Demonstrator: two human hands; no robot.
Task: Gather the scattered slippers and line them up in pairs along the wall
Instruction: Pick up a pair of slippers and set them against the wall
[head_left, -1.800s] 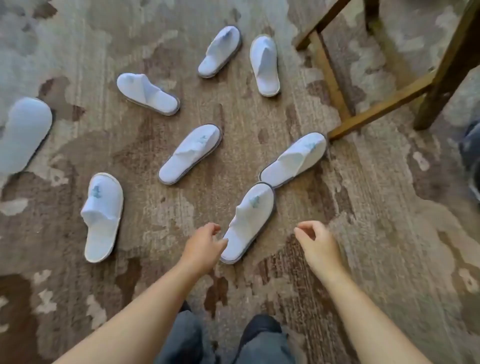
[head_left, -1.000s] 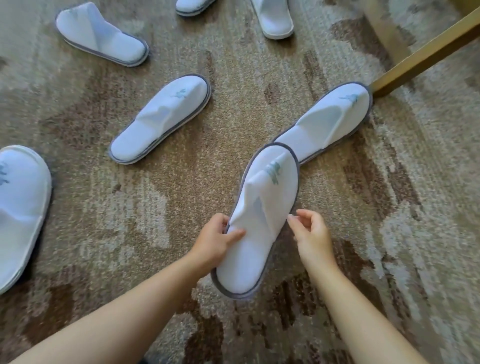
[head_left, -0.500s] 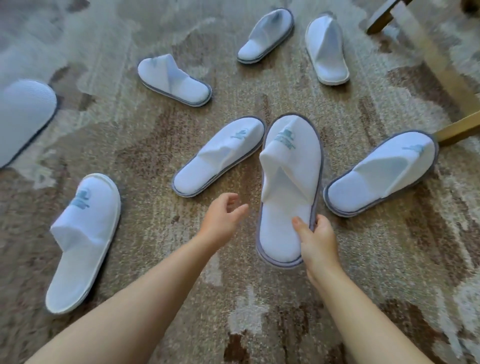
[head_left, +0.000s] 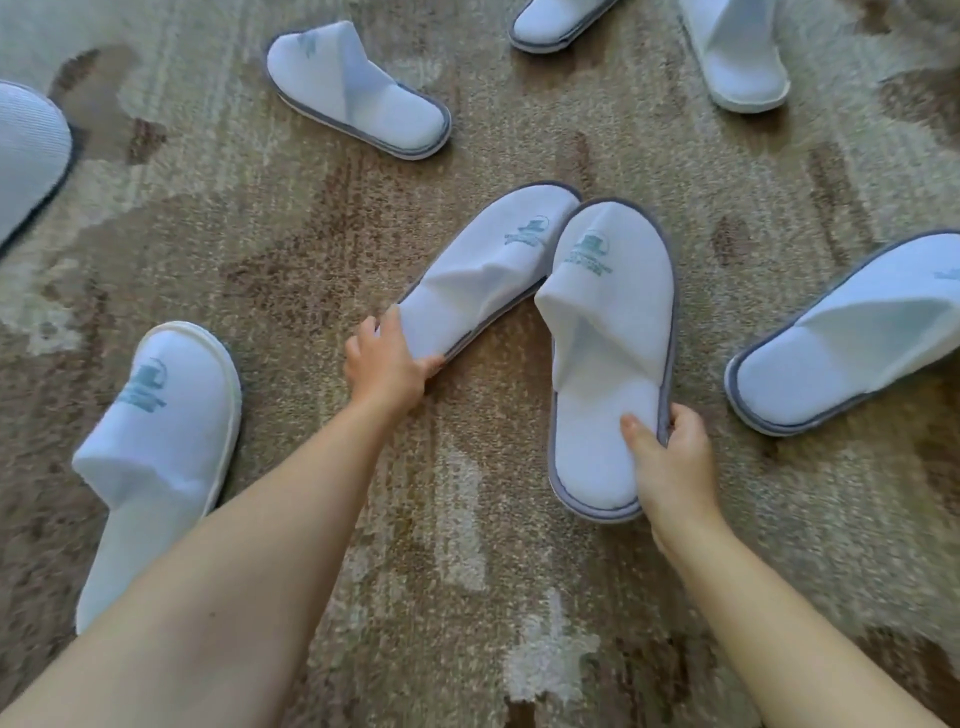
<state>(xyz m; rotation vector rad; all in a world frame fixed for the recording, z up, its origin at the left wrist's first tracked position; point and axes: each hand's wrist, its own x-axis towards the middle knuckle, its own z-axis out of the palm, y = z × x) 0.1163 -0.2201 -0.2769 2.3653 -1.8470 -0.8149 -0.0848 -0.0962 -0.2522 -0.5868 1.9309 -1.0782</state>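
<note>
On the patterned carpet (head_left: 467, 519), toward the left of the view, one loose slipper (head_left: 156, 436) lies toe-away, untouched. Moving right, the left hand (head_left: 384, 369) curls its fingers round the heel end of the angled slipper (head_left: 488, 270), whose long axis runs up and to the right, so that its toe touches the toe of its neighbour. Further right, the right hand (head_left: 670, 457) pinches the heel edge of the upright slipper (head_left: 608, 358), thumb on the insole, fingers under the rim; this one points nearly straight away from the person. The two heels stand well apart, so pairing them probably calls for the left hand to swing its heel rightward until both axes run parallel. At far right another slipper (head_left: 852, 343) lies slanted, out of either grip.
</note>
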